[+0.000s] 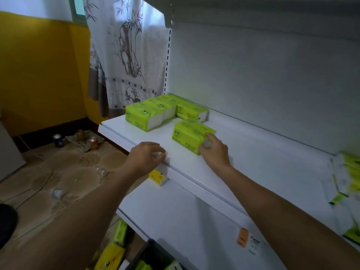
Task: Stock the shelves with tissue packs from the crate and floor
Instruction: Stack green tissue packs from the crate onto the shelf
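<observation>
A green tissue pack (pixel 187 136) lies on the white upper shelf (pixel 263 158), just in front of a row of matching green packs (pixel 148 115) at the shelf's left end. My right hand (pixel 216 152) grips the near right end of that front pack, index finger on top and thumb at the near side. With its fingers bent and nothing in them, my left hand (pixel 145 154) rests on the shelf's front edge. A yellow tissue pack (pixel 157 177) sits on the lower shelf (pixel 185 221) under my left hand. The dark crate (pixel 148 254) shows at the bottom.
More green packs (pixel 350 172) lie blurred at the shelf's right end. Yellow and green packs (pixel 112 254) lie on the floor beside the crate. Three cans (pixel 58 140) stand on the floor by the yellow wall, and a curtain (pixel 124 55) hangs left of the shelving.
</observation>
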Available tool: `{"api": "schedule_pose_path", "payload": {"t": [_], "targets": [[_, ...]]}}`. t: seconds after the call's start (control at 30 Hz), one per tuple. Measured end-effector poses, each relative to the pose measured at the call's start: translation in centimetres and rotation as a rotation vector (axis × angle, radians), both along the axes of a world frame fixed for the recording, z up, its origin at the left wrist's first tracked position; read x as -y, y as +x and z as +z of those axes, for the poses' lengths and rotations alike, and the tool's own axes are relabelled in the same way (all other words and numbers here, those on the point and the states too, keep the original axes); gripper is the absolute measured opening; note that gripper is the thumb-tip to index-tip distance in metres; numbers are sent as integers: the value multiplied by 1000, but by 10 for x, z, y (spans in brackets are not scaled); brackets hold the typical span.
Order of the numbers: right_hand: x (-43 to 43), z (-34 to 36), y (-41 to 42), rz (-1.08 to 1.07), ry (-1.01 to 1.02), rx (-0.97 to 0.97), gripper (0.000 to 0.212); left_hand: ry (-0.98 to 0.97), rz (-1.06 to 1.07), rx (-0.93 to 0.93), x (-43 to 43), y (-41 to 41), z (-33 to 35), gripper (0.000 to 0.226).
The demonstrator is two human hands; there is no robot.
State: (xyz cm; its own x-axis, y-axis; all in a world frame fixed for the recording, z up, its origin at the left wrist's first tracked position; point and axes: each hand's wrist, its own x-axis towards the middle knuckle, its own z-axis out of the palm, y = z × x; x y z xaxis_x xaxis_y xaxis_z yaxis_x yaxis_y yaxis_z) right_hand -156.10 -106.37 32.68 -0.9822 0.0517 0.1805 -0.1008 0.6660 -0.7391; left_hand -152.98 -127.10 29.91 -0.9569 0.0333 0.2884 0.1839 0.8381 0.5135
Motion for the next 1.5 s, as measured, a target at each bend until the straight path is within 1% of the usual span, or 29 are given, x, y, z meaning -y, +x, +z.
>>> {"api": "schedule_pose_path", "payload": {"t": [0.03, 0.07, 0.1, 0.2, 0.3, 0.43, 0.57, 0.67, 0.8, 0.9, 1.0, 1.1, 1.17, 1.2, 1.27, 1.37, 1.5], "targets": [[2, 0, -8, 8, -10, -9, 53, -35, 0, -23, 4, -5, -2, 62], [4, 0, -16, 21, -9, -18, 51, -70, -1, -46, 8, -9, -5, 72], [6, 0, -24, 31, -2, -26, 49, -90, 1, -70, 12, -12, -9, 75], [13, -3, -43, 48, -8, -5, 49, -105, 35, -148, 16, -13, -21, 67], [21, -5, -58, 68, -20, 30, 52, -123, 50, -178, 19, -16, -25, 58], [28, -1, -69, 66, -9, 27, 50, -83, 76, -215, 20, -22, -31, 49], [37, 2, -76, 21, 18, -17, 42, 17, 117, -246, 13, -22, -42, 47], [46, 1, -84, -31, -9, -31, 39, 32, 131, -259, 9, -22, -46, 49], [55, -4, -90, -27, -157, 26, 52, 36, 123, -259, 9, -24, -50, 50], [53, -6, -85, -15, -202, 68, 56, 30, 115, -240, 10, -22, -50, 53], [45, -1, -69, -5, -155, 104, 60, 22, 83, -206, 9, -19, -45, 61], [35, 5, -42, 6, -130, 108, 60, -65, 55, -137, 7, -4, -44, 74], [28, 8, -17, 20, -95, 91, 57, -123, 63, -140, 3, 17, -46, 71], [25, 9, -4, 26, -71, 85, 55, -129, 70, -128, 2, 31, -47, 67], [20, 10, 26, 38, -29, 76, 54, -108, 58, -88, 0, 59, -52, 68], [19, 6, 71, 53, -15, 82, 54, -105, 22, 50, 0, 99, -63, 77], [21, -10, 126, 58, -38, 82, 53, -96, -3, 230, 0, 146, -85, 68]]}}
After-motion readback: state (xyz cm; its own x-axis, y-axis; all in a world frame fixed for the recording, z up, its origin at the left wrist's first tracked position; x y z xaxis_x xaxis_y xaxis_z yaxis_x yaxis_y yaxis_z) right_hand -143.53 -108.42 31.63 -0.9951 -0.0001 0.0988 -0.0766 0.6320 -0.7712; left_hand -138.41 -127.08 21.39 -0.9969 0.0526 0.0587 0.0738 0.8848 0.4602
